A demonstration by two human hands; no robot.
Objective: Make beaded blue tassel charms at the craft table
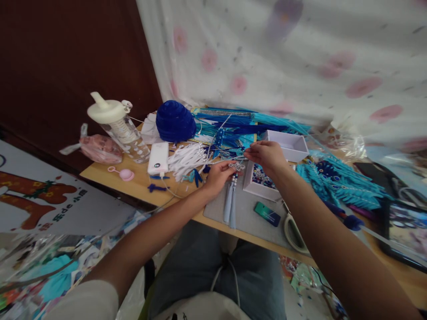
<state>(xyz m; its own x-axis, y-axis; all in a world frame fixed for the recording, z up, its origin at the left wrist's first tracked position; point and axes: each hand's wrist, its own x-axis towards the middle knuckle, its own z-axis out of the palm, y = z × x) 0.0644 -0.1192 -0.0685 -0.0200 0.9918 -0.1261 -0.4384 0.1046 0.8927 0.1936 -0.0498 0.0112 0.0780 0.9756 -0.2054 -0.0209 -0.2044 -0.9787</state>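
Observation:
Over the grey mat (213, 206), my left hand (218, 177) is closed on a silvery ornament (236, 167). Two pale blue tassels (230, 204) with beads at their tops hang below it. To the right and slightly higher is my right hand (267, 156), its fingers pinched together; a thin strand seems to run between the hands, but what the fingertips hold is too small to tell. Partly under my right wrist stands a white box (248, 180) of blue and white beads (262, 175).
A second white box (290, 144) stands behind. Left are a yarn ball (175, 121), white strips (188, 162), a power bank (158, 159) and a bottle (125, 131). Right lie turquoise feather-like pieces (343, 182), a tape roll (293, 231), a card (267, 213) and a phone (407, 231).

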